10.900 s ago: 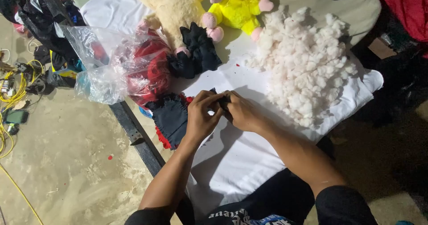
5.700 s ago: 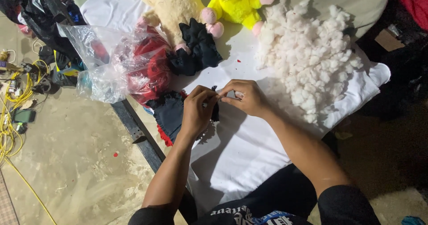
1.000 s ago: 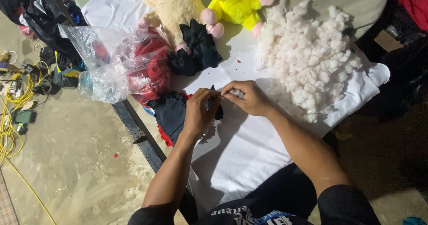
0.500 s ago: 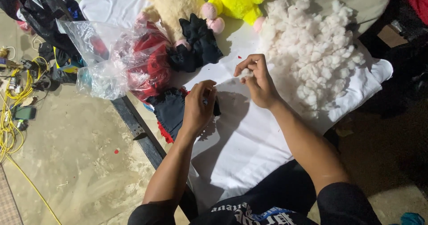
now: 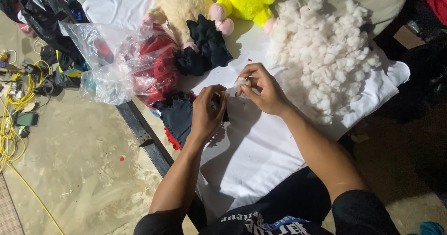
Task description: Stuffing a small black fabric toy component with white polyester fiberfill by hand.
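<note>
On the white cloth point(image 5: 260, 151) covering the tabletop, the left hand point(image 5: 207, 114) closes its fingers around a small dark fabric piece point(image 5: 179, 118) with a red fringe. Just beside it, the right hand point(image 5: 263, 88) pinches a tuft of white stuffing point(image 5: 242, 82) between fingertips, near the big stuffing pile point(image 5: 326, 53). A plastic bag point(image 5: 125, 63) of red items lies to the left.
</note>
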